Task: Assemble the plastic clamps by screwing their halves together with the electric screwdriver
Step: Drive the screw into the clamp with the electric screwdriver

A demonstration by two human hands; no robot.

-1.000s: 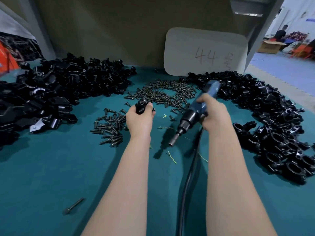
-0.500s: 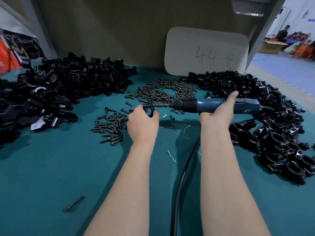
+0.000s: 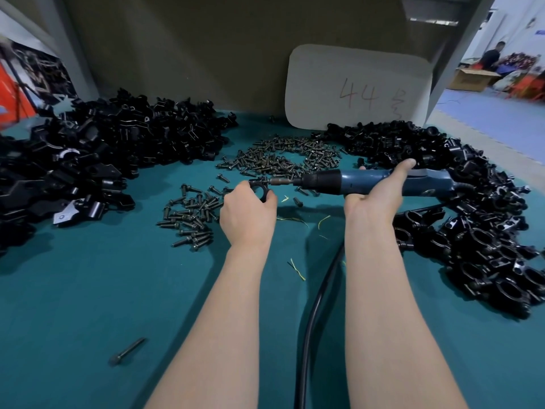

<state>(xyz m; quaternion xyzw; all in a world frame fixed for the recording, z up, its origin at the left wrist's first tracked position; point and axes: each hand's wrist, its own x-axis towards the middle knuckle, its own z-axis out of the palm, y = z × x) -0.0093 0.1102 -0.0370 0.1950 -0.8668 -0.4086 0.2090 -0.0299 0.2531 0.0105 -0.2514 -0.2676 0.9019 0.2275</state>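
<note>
Grip of the left hand [image 3: 246,215] is closed round a black clamp [image 3: 262,188] at frame centre, just above the teal table [image 3: 88,305]. The right hand [image 3: 373,199] wraps its grip round the blue electric screwdriver [image 3: 339,183], held level, its bit meeting the clamp's top. Screws [image 3: 280,157] lie scattered behind; a white card [image 3: 354,75], upper right, reads "44".

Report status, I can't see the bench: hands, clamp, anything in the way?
Left hand holds clamp. Right hand holds electric screwdriver, bit level at the clamp. Nothing between them; cable trails between forearms.
</note>
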